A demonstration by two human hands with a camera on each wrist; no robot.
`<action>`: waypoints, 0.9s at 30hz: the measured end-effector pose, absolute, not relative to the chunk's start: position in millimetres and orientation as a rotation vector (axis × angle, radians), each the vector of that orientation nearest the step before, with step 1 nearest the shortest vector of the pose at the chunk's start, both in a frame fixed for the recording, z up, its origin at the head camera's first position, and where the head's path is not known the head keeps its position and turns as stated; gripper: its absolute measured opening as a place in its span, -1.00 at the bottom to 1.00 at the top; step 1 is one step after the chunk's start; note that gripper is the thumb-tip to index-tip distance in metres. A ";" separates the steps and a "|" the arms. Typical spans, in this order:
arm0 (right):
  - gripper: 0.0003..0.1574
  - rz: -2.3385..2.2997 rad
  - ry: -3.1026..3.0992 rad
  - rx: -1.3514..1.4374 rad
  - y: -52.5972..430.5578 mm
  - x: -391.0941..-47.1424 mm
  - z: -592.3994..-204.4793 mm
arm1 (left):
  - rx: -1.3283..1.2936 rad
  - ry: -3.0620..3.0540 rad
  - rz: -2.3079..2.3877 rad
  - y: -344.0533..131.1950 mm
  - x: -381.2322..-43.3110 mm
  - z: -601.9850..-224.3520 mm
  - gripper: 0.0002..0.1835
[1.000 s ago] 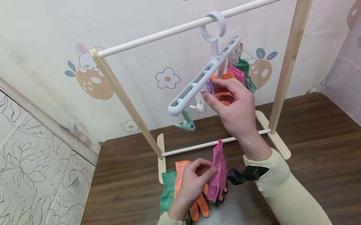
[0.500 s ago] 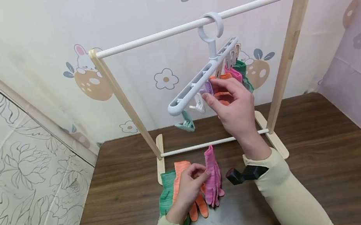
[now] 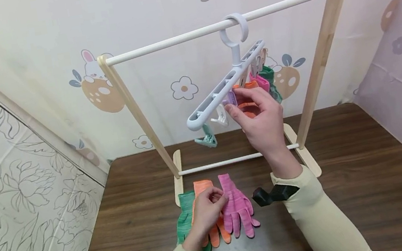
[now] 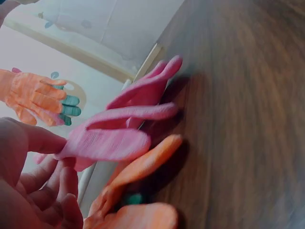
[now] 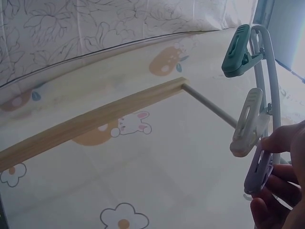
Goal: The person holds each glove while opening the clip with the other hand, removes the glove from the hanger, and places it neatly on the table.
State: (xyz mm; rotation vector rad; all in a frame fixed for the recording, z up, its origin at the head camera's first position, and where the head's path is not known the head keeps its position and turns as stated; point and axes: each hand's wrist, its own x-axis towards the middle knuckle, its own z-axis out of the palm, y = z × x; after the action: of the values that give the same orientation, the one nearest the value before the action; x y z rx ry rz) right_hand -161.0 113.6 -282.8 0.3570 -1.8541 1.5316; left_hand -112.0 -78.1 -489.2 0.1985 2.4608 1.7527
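While a purple clip (image 3: 232, 98) is pinched mid-frame by the right hand (image 3: 263, 118), a pink glove (image 3: 238, 211) is pinched at lower centre by the left hand (image 3: 207, 210), both with fingers curled.

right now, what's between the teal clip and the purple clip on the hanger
The white clip hangs between the teal clip and the purple clip; the right wrist view shows it plainly, and the head view agrees.
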 end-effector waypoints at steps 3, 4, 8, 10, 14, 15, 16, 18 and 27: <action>-0.53 1.538 -1.853 0.359 113.6 -160.9 -283.1 | 0.228 2.563 1.638 -81.4 -114.8 -488.2 -0.91; -0.53 1.541 -1.854 0.359 113.5 -160.9 -283.1 | 0.245 2.600 1.600 -82.5 -116.0 -487.4 -0.91; -0.52 1.544 -1.863 0.363 112.9 -160.8 -283.6 | 0.281 2.756 1.443 -86.7 -119.3 -482.9 -0.91; -0.52 1.546 -1.864 0.368 112.6 -160.8 -283.7 | 0.275 2.816 1.375 -88.7 -120.3 -481.2 -0.90; -0.53 1.558 -1.850 0.380 112.2 -161.6 -284.4 | 0.246 2.873 1.268 -91.8 -120.6 -479.7 -0.87; -0.53 1.563 -1.843 0.383 111.9 -161.9 -284.5 | 0.243 2.878 1.254 -92.4 -120.5 -479.5 -0.87; -0.54 1.568 -1.836 0.385 111.5 -162.1 -284.7 | 0.243 2.888 1.236 -92.8 -120.4 -479.2 -0.86; -0.54 1.576 -1.819 0.388 110.8 -161.9 -285.1 | 0.248 2.909 1.201 -93.5 -120.2 -479.2 -0.86; -0.56 1.596 -1.736 0.415 105.7 -161.3 -287.7 | 0.276 2.914 1.125 -95.8 -120.6 -479.1 -0.87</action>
State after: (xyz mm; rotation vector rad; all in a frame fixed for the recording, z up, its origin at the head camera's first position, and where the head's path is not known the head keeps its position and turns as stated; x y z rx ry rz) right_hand -161.3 105.7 -287.7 0.4145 -1.7364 1.5960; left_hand -120.6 -95.8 -479.1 0.2761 2.9142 1.1251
